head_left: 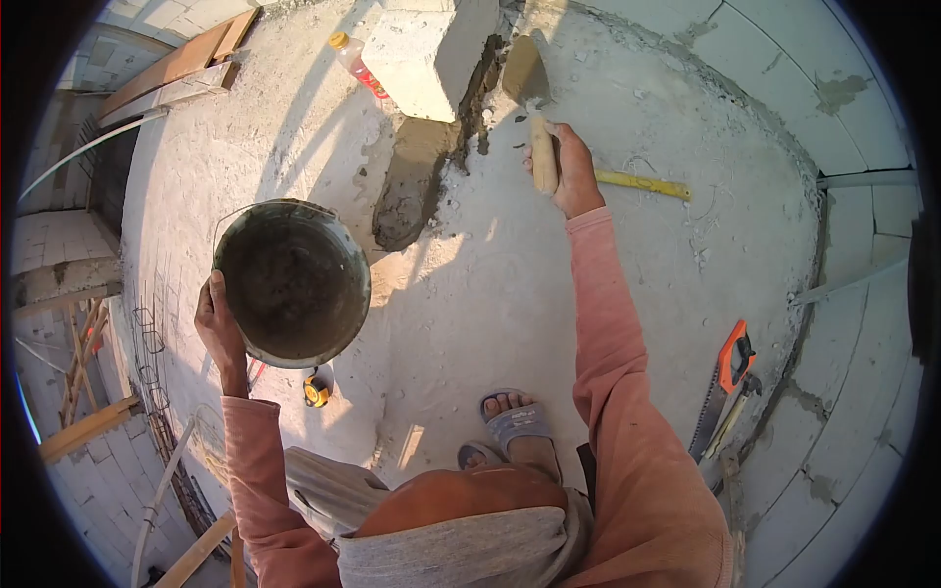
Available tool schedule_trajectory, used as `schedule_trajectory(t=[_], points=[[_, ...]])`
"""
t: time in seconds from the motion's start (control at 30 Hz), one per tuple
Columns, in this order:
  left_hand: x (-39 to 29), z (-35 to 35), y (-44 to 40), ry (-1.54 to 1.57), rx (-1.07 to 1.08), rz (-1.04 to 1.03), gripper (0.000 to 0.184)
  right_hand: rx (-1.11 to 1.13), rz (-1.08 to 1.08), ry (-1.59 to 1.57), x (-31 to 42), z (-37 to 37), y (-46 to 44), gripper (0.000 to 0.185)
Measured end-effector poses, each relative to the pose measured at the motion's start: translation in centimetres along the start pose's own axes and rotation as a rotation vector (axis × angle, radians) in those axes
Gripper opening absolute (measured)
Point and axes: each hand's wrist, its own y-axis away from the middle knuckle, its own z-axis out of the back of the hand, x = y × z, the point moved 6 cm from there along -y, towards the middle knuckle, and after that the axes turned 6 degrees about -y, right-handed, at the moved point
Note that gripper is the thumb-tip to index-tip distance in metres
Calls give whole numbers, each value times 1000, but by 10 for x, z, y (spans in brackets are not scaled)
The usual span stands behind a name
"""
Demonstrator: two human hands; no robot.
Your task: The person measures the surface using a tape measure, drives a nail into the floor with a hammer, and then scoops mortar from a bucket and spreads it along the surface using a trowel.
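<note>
My left hand (pixel 218 328) grips a dark bucket (pixel 345 265) by its side, thumb over the rim. Its inside is dark and smeared grey; how much it holds I cannot tell. My right hand (pixel 575 169) is closed around the pale handle of a trowel (pixel 525 73), whose blade points away from me and is coated with mortar. To the left of the trowel, a strip of wet mortar (pixel 410 176) lies on the floor. At its far end stands a white block (pixel 417 59), with mortar along its right side.
Beside the block is a plastic bottle (pixel 358 64) with a yellow cap. A yellow handle (pixel 647 185) lies right of my right hand. A tape measure (pixel 316 390) sits below the bucket. An orange-handled saw (pixel 720 387) lies near the right wall (pixel 833 333). Boards (pixel 172 73) lie far left.
</note>
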Motion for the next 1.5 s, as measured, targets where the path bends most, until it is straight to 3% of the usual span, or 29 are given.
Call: schedule_trajectory(t=[0.17, 0.3, 0.33, 0.43, 0.63, 0.83, 0.97, 1.27, 1.37, 1.43, 1.5], points=[[21, 6, 0, 24, -5, 52, 60, 190, -135, -45, 24, 1, -51, 35], [21, 8, 4, 34, -18, 73, 60, 139, -175, 161, 13, -17, -60, 36], [22, 10, 4, 19, -26, 70, 60, 165, -232, 81, 5, -16, -57, 37], [27, 10, -2, 28, -35, 49, 60, 230, -367, 3, -21, -10, -10, 44], [23, 6, -7, 21, 6, 34, 60, 258, -399, 82, -44, 1, 68, 50], [29, 3, -10, 54, 25, 42, 61, 265, -273, -36, -8, 2, 14, 46], [29, 8, -2, 34, -5, 39, 61, 95, -216, 180, -2, -25, -28, 45], [40, 9, -9, 68, 31, 40, 57, 129, -396, 248, -40, -22, 80, 41], [60, 9, -25, 10, 31, 3, 59, 83, -230, 214, -28, -25, 48, 35], [70, 8, -29, 43, 63, 108, 61, 77, -146, 126, -24, -34, 2, 34], [68, 10, -27, 0, 76, 97, 63, 80, -162, 50, -38, -51, -14, 36]])
